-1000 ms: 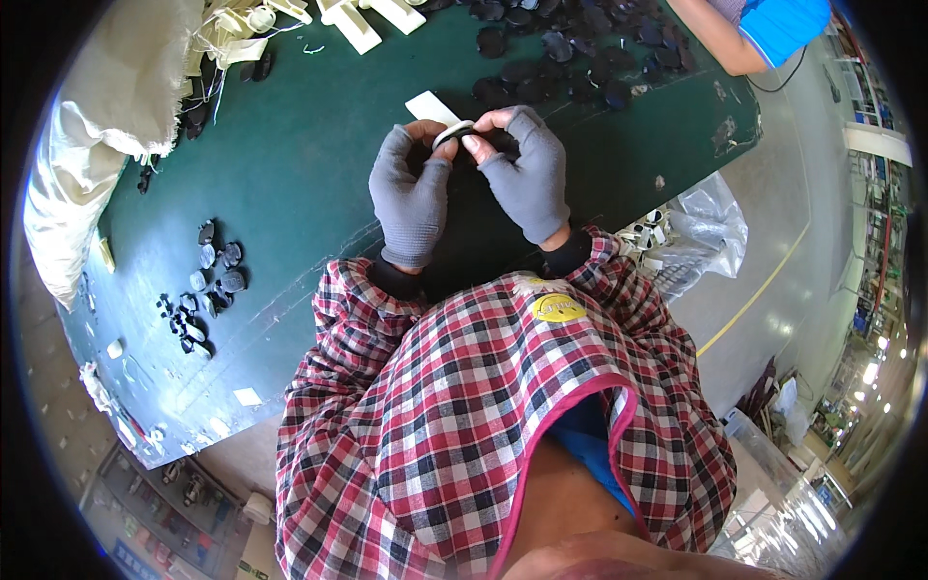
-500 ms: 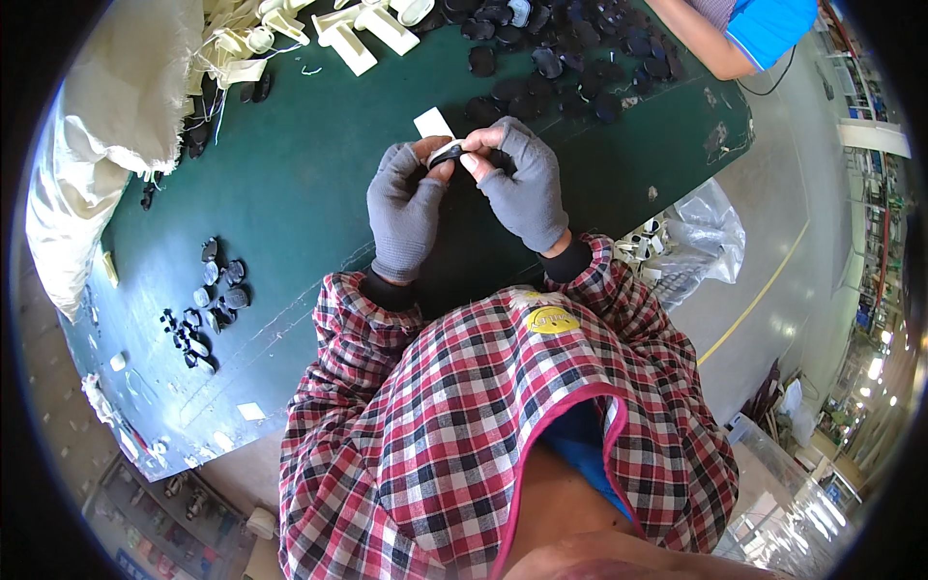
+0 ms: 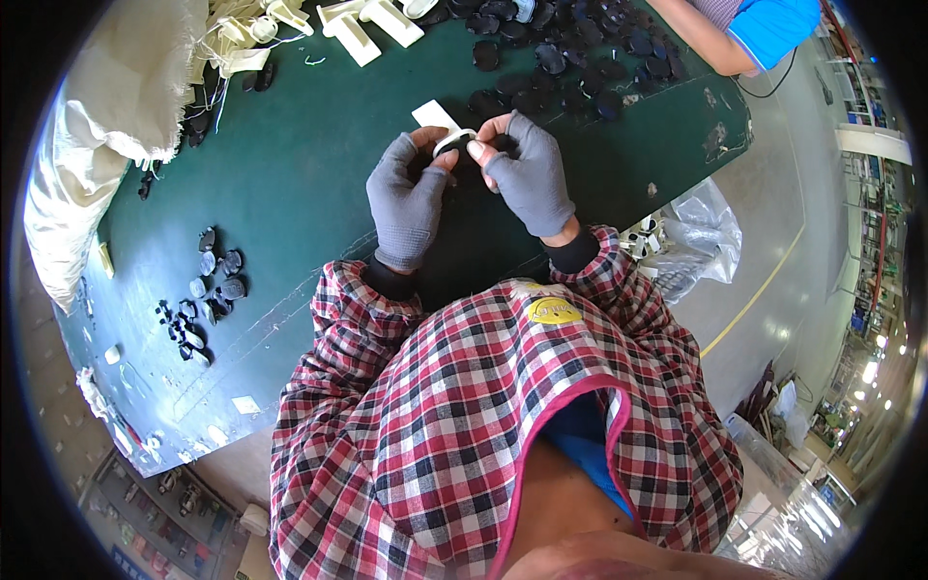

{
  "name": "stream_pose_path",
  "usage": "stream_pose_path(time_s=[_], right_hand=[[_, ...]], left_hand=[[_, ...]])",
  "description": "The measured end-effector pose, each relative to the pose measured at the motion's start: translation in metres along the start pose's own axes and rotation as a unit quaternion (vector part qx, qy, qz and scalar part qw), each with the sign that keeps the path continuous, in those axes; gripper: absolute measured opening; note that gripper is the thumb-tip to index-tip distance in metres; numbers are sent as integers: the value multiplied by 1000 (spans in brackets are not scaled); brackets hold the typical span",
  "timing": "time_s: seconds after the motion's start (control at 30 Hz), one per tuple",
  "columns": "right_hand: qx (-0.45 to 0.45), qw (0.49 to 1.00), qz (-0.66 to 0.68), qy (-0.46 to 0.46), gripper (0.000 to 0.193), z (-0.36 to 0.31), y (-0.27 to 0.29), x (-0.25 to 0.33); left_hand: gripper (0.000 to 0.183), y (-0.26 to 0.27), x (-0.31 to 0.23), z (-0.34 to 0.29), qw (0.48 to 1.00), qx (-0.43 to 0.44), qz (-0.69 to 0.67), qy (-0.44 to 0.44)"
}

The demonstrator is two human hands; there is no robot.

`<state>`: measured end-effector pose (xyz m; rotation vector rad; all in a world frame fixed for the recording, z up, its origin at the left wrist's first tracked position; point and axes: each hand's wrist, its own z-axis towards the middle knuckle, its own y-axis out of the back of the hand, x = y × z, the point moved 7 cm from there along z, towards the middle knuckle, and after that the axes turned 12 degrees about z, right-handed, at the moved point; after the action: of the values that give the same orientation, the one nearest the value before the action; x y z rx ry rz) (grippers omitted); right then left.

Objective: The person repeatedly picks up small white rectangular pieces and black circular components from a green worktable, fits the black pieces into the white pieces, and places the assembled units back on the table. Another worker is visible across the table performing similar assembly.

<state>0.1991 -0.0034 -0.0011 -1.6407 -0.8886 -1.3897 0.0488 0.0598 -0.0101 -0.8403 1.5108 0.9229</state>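
Above the green table, both hands, in grey fingerless gloves, hold one cream plastic part (image 3: 434,115) with a flat stem and a round end. A round black piece (image 3: 451,145) sits against that round end, on the side toward me. My left hand (image 3: 408,198) pinches the part where stem and round end meet, its thumb by the black piece. On the other side, my right hand (image 3: 530,174) has thumb and fingertip closed on the rim of the round end. How far the black piece is seated I cannot tell.
Many round black pieces (image 3: 551,60) lie across the far side of the table (image 3: 319,174). Cream parts (image 3: 350,34) are piled beside a large white sack (image 3: 106,116). Small black pieces (image 3: 232,288) lie at left. Another person's arm (image 3: 701,37) rests at the far right corner.
My right hand has shifted slightly right and its grip now sits at the edge of the round end. The cream part has turned a little, showing more of its round end.
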Motion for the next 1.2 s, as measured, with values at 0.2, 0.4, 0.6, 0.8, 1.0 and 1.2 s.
stream_pose_path(time_s=[0.2,0.4,0.6,0.8,1.0,1.2], right_hand=[[-18,976,-43,215,13,1,1,12],[71,967,-109,217,11,1,-9,14],[61,960,-141,233,11,2,-11,21],[60,902,-263,337,39,-12,-24,35],[25,952,-126,279,26,-6,-9,28],[56,994,55,74,27,0,-2,-1]], left_hand=[[24,3,-4,1,992,-2,110,-64],[21,6,1,-5,999,-25,7,-35],[11,10,-3,1,996,-26,73,-42],[12,10,-25,-4,965,-40,195,-171],[28,9,-18,-5,997,-21,-23,-75],[27,0,2,-2,976,84,-199,-3]])
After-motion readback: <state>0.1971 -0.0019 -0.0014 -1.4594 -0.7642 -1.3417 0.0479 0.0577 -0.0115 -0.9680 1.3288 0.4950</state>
